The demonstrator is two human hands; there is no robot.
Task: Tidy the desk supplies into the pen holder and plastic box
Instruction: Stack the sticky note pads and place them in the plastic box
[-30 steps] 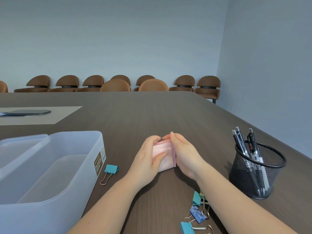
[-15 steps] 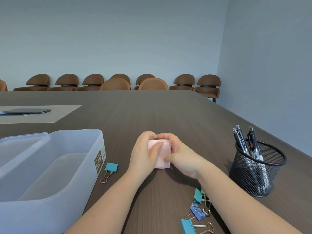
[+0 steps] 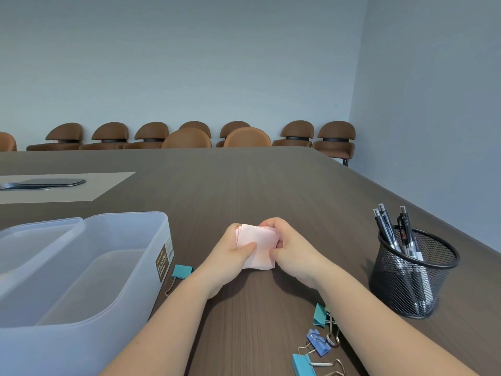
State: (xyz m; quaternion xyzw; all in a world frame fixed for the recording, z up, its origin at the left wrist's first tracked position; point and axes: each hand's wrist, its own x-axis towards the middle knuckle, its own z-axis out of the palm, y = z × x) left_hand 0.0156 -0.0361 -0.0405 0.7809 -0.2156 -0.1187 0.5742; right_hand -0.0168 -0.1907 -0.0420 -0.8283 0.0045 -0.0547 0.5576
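Note:
A pink pad of sticky notes (image 3: 257, 244) is held just above the table between both hands. My left hand (image 3: 230, 256) grips its left edge with the thumb across the front. My right hand (image 3: 290, 249) holds its right side and top. A translucent plastic box (image 3: 113, 291) stands at the left, empty as far as I can see. At the right stands a black mesh pen holder (image 3: 414, 275) with several pens (image 3: 390, 229) in it. One teal binder clip (image 3: 181, 272) lies beside the box. More binder clips (image 3: 318, 346) lie under my right forearm.
The dark wooden table (image 3: 244, 191) stretches far ahead. A pale mat with a flat dark device (image 3: 48, 183) lies at the far left. Brown chairs (image 3: 244, 137) line the back wall. The table's right edge runs close behind the pen holder.
Both hands have turned the pink pad so its flat face tilts toward me. The left thumb now lies across its front. The pad stays in the same spot.

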